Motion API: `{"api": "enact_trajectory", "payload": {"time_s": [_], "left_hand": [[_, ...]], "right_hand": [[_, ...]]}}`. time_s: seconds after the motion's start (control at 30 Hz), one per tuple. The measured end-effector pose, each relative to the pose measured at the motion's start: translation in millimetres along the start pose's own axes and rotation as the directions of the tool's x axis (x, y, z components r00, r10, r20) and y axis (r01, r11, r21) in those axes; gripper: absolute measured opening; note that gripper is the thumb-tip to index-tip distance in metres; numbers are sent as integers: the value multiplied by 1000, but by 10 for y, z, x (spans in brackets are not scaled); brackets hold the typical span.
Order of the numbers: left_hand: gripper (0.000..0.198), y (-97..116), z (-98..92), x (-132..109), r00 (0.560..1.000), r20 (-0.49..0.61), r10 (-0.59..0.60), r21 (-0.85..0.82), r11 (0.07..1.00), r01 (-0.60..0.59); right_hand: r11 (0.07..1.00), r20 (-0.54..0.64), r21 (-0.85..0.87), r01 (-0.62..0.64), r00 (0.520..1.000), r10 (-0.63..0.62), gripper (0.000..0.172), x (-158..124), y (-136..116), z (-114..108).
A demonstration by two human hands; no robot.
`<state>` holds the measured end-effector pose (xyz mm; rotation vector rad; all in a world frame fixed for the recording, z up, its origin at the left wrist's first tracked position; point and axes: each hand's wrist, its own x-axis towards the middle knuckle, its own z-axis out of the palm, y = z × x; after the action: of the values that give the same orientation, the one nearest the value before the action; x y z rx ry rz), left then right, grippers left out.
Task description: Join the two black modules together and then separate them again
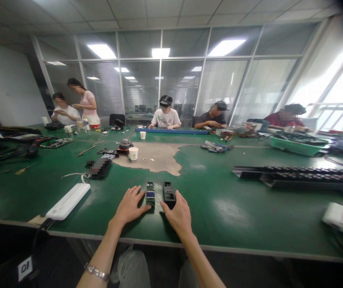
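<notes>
Pointing lengthwise toward the far side, a circuit board [150, 195] and a black case [168, 189] lie side by side, narrowly apart, near the front edge of the green table [234, 230]. The left hand [131, 206] spreads open beside the board; the right hand [180, 214] grips the case's near end, with room rightward.

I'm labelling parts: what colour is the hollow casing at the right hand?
The casing is black; head view.
</notes>
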<state>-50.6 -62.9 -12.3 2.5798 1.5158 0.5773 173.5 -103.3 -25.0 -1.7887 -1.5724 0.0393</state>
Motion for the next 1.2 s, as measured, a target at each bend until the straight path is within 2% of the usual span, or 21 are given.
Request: {"api": "enact_trajectory", "payload": {"time_s": [0.17,0.27,0.33,0.47,0.67,0.9,1.07,1.2], "left_hand": [[82,-15,20,5,1000,-7,-4,2,1000,4],[81,-20,26,-2,1000,-9,-4,4,1000,4],[81,-23,29,-6,1000,-10,-4,4,1000,4],[84,-27,30,-12,1000,-22,-10,-4,1000,10],[93,-17,13,-34,998,-55,-11,-40,999,9],[99,-26,12,-52,998,-40,-44,-65,997,41],[107,-30,19,-46,999,-17,-52,-72,996,51],[100,-8,0,-65,999,-31,-36,-66,997,34]], "right_hand": [[999,2,50,22,1000,-22,52,17,-27,-72],[985,-6,166,54,999,-54,37,60,-144,-171],[967,-19,245,64,998,-61,34,93,-274,-229],[949,-19,307,73,997,-71,36,151,-578,-258],[973,46,223,56,997,-68,33,175,-837,-123],[993,105,104,63,992,-74,38,109,-898,17],[999,102,16,40,994,-41,58,15,-855,107],[998,112,-2,60,992,-59,68,-74,-777,202]]}}
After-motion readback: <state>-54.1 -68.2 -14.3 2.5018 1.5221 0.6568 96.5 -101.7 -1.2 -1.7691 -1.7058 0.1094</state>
